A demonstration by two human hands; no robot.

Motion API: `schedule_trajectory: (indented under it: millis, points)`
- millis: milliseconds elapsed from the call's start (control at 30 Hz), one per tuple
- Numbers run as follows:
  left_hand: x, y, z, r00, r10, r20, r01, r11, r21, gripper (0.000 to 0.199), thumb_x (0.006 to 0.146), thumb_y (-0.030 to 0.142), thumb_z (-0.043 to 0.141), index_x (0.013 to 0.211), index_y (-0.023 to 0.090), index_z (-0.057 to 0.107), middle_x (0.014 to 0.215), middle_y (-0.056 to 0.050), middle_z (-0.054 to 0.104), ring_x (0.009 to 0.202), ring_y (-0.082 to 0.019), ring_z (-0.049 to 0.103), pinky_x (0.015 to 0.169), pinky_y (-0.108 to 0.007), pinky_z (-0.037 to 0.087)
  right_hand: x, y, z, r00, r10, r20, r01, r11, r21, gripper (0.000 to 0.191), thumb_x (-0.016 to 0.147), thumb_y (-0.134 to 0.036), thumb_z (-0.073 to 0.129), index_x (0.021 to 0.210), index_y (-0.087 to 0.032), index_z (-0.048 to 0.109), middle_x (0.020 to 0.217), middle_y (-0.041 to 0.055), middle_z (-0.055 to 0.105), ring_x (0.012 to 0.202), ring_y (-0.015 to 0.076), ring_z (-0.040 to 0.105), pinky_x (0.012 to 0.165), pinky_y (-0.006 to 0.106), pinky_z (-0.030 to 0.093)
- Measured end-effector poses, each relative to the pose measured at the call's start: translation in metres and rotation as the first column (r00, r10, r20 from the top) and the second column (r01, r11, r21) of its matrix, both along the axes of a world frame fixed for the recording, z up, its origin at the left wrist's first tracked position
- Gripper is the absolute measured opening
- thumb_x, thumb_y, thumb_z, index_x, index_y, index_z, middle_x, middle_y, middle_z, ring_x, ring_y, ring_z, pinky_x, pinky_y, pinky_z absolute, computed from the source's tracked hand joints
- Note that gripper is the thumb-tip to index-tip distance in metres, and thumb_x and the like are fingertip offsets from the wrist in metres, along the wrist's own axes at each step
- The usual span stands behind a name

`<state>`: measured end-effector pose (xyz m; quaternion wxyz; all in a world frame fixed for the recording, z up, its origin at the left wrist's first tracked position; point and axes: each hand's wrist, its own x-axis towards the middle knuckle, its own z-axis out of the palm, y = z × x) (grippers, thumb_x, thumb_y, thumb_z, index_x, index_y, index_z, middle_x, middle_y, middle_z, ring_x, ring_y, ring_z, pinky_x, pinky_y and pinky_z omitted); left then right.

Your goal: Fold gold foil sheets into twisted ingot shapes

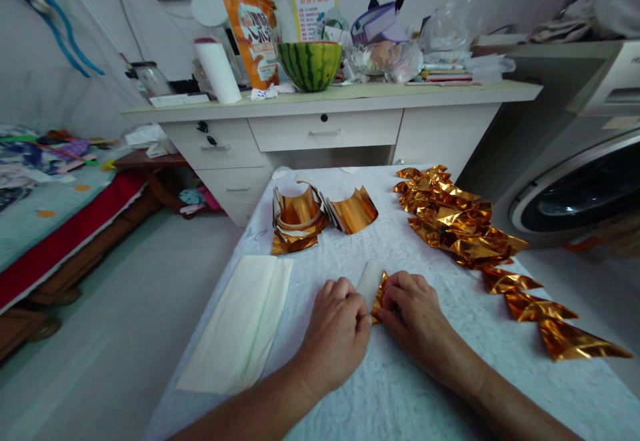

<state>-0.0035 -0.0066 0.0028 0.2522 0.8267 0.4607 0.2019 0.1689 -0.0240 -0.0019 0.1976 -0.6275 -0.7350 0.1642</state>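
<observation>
A small sheet of gold foil paper [379, 299] lies between my hands, its white backing showing on the far left side. My left hand [337, 334] has its fingers curled, with the thumb side at the foil's near left edge. Opposite it, my right hand [413, 311] pinches the foil's right edge; its fingertips are partly hidden. Beyond them sit two curled stacks of gold foil sheets, a left stack [299, 211] and a right stack [356, 212]. Folded, pointed gold foil pieces [450, 217] lie in a long pile on the right.
All this rests on a cloth-covered table [330, 264]. Pale folded paper [240, 324] lies at its left. Behind stands a white desk [325, 131] bearing a cut watermelon [311, 67], a snack bag [253, 37] and a paper roll [219, 71]. A washing machine [565, 141] is at right.
</observation>
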Motion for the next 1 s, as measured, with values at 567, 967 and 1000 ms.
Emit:
schedule_trajectory:
  millis: [567, 967, 1000]
  points:
    - [-0.0012, -0.0010, 0.0004, 1.000, -0.013, 0.017, 0.013, 0.999, -0.041, 0.017, 0.078, 0.005, 0.054, 0.083, 0.021, 0.049, 0.092, -0.001, 0.051, 0.092, -0.021, 0.044, 0.084, -0.037, 0.037, -0.0019, -0.0011, -0.0005, 0.999, -0.021, 0.030, 0.021, 1.000, 0.005, 0.010, 0.080, -0.015, 0.063, 0.074, -0.021, 0.058, 0.092, 0.0056, 0.057, 0.089, 0.0245, 0.049, 0.076, 0.039, 0.039]
    - [0.0025, -0.0032, 0.0046, 0.998, 0.014, -0.067, -0.020, 0.996, -0.088, 0.010, 0.083, 0.012, 0.053, 0.084, 0.021, 0.051, 0.096, -0.002, 0.051, 0.095, -0.022, 0.043, 0.086, -0.038, 0.036, -0.0029, -0.0023, 0.0022, 1.000, -0.012, 0.029, 0.012, 1.000, 0.000, 0.010, 0.081, -0.013, 0.063, 0.076, -0.020, 0.058, 0.094, 0.0057, 0.056, 0.091, 0.0247, 0.048, 0.077, 0.039, 0.038]
    - [0.0025, -0.0031, 0.0049, 0.997, 0.007, -0.072, -0.014, 0.995, -0.096, 0.011, 0.082, 0.011, 0.053, 0.085, 0.021, 0.051, 0.096, -0.002, 0.051, 0.095, -0.022, 0.043, 0.086, -0.038, 0.036, -0.0029, -0.0026, 0.0021, 1.000, -0.007, 0.026, 0.007, 1.000, 0.002, 0.009, 0.081, -0.013, 0.062, 0.077, -0.020, 0.058, 0.094, 0.0059, 0.056, 0.091, 0.0247, 0.047, 0.078, 0.039, 0.038]
